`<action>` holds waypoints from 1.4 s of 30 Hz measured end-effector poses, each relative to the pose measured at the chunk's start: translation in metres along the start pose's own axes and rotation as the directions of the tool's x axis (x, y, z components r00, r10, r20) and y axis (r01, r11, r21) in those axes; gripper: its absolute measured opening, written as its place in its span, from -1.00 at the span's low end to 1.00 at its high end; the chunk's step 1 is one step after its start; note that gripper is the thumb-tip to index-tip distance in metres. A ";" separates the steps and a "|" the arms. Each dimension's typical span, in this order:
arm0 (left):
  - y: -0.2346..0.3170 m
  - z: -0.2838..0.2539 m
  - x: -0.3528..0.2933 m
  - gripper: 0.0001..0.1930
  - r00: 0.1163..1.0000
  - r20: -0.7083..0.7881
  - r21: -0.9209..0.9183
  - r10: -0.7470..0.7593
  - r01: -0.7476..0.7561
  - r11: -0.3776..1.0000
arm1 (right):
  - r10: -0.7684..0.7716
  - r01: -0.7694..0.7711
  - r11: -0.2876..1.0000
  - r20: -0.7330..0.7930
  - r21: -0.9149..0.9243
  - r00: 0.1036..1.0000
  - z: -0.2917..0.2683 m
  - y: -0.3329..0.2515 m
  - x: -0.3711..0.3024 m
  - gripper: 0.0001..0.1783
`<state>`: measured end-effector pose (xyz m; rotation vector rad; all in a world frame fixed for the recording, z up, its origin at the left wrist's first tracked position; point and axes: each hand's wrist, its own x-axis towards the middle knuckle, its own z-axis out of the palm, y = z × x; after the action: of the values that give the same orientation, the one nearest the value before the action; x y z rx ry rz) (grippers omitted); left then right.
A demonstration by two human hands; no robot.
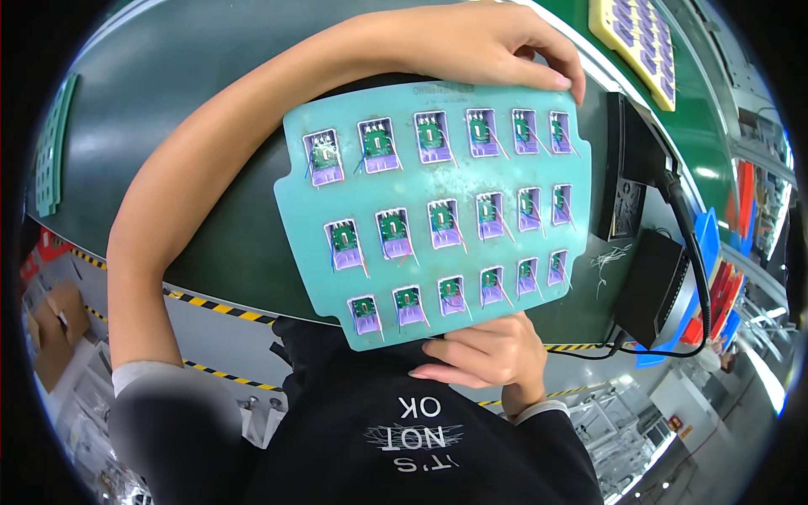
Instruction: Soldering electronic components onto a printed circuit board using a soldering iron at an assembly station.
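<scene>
A teal tray (404, 198) is held up above the table's near edge, its face toward me. Rows of rectangular pockets run across it, each with a purple housing (335, 175) and a small green circuit board (376, 136) with thin red and blue wires. My left arm reaches around the tray's far side, and my left hand (513, 50) has its fingers bent over the far right corner. At the near edge, my right hand (492, 349) is closed with curled fingers against the rim. Some of its fingertips are hidden behind the tray.
On the dark green table (210, 109), a black stand (631, 168) and a black box (652, 278) with a thick cable (697, 252) occupy the right. White strands (610, 257) lie beside them. A yellow tray (635, 42) sits far right, another teal tray (55, 151) far left.
</scene>
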<state>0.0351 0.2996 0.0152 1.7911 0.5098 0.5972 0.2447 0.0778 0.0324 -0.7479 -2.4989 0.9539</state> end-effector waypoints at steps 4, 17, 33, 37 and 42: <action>-0.002 -0.002 -0.002 -0.75 0.997 -0.048 0.038 0.057 -0.055 0.998 | 0.014 -0.014 0.999 0.001 0.049 1.000 -0.002 0.002 0.001 -0.70; -0.015 0.002 0.006 -0.78 0.969 -0.116 0.093 0.216 -0.206 0.974 | 0.063 -0.060 0.993 -0.021 0.105 0.998 -0.001 0.005 -0.006 -0.74; -0.011 0.000 0.006 -0.77 0.987 -0.023 0.055 0.162 -0.160 0.986 | 0.017 -0.015 0.993 -0.014 0.117 1.000 -0.006 0.007 -0.002 -0.78; -0.003 -0.001 0.004 -0.77 0.990 -0.022 0.065 0.139 -0.138 0.988 | 0.035 -0.029 0.992 -0.052 0.120 0.998 -0.003 0.007 -0.004 -0.78; 0.003 -0.003 0.004 -0.76 1.000 0.010 0.097 -0.005 0.004 0.995 | 0.048 -0.037 0.993 -0.093 0.113 0.995 -0.001 0.007 -0.002 -0.74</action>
<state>0.0364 0.3032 0.0191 1.8836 0.5437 0.5682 0.2491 0.0815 0.0278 -0.7950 -2.3358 1.0380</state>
